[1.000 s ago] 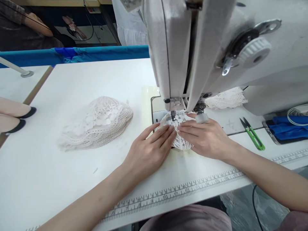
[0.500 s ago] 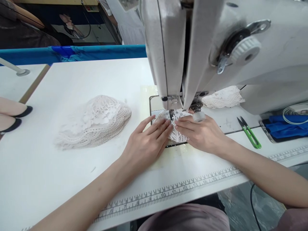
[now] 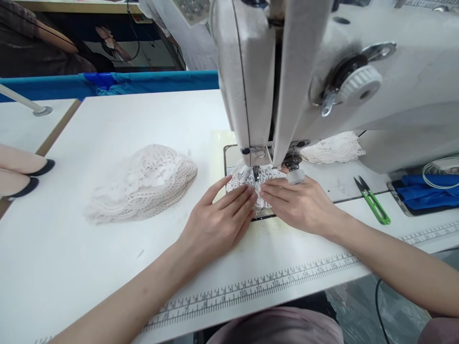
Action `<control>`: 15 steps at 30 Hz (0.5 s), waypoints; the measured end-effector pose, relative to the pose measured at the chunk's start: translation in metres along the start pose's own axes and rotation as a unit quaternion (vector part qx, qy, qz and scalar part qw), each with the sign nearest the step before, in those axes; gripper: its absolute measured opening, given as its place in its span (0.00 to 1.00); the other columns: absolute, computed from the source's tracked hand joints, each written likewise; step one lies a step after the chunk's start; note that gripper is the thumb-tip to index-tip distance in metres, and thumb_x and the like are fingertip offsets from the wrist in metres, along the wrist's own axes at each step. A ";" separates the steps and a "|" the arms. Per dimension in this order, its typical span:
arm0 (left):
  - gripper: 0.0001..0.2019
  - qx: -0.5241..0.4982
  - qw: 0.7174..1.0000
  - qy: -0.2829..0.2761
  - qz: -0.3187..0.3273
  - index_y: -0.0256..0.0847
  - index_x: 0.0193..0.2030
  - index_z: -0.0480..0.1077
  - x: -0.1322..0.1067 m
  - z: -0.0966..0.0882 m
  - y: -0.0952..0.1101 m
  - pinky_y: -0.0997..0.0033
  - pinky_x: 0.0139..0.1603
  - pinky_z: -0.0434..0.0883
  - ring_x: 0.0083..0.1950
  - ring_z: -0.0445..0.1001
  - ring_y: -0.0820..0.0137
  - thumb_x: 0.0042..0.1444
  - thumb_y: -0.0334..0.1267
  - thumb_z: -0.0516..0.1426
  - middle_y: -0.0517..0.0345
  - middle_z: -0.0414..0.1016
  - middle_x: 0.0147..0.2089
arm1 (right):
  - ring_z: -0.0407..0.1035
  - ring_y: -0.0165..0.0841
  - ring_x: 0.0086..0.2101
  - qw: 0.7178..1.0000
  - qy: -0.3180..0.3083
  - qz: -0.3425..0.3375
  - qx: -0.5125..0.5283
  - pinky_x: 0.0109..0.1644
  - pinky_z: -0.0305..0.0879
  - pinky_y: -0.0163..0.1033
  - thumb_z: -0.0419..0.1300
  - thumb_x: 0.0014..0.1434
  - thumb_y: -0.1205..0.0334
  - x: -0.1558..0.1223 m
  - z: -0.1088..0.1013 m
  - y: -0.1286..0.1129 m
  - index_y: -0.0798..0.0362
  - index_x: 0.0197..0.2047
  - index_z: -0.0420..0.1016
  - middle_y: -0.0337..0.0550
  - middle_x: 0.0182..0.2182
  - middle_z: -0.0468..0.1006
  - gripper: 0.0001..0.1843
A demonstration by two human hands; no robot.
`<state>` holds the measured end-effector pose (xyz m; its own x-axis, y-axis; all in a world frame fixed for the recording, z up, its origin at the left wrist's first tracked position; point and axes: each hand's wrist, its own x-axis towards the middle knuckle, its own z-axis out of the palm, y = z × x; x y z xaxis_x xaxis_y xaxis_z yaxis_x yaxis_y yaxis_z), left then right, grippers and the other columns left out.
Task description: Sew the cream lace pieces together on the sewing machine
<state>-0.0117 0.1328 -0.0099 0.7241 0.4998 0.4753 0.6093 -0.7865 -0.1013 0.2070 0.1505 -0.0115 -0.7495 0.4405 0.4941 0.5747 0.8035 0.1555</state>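
A small piece of white lace [image 3: 247, 179] lies under the presser foot [image 3: 256, 173] of a white sewing machine [image 3: 304, 71]. My left hand [image 3: 215, 222] lies flat with its fingers stretched out, fingertips pressing the lace's near edge. My right hand [image 3: 299, 203] lies flat beside it, fingers pointing left onto the lace, fingertips almost meeting those of the left hand. A white thimble-like cap [image 3: 296, 177] sits at my right hand's top edge.
A pile of white lace pieces [image 3: 141, 184] lies on the white table [image 3: 107, 258] to the left. More lace [image 3: 332, 148] lies behind the machine. Green thread snips [image 3: 373, 206] and a blue item [image 3: 426, 193] lie at the right. A printed ruler [image 3: 258, 286] runs along the table's front edge.
The lace has moved away from me under the presser foot, with less of it showing below my fingers. Both hands followed it slightly forward.
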 end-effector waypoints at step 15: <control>0.14 0.031 0.999 -0.015 -0.017 0.35 0.53 0.71 -0.001 -0.001 0.004 0.48 0.61 0.67 0.53 0.77 0.62 0.64 0.37 0.54 0.48 0.78 0.52 | 0.76 0.34 0.41 1.000 -0.020 0.010 -0.012 0.57 0.67 0.49 0.51 0.63 0.74 0.002 -0.003 -0.003 0.57 0.42 0.80 0.45 0.42 0.82 0.16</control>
<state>-0.0107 0.1290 -0.0104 0.7115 0.5378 0.4523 0.6521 -0.7451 -0.1397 0.2049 0.1481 -0.0084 -0.7494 0.4728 0.4636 0.5975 0.7845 0.1658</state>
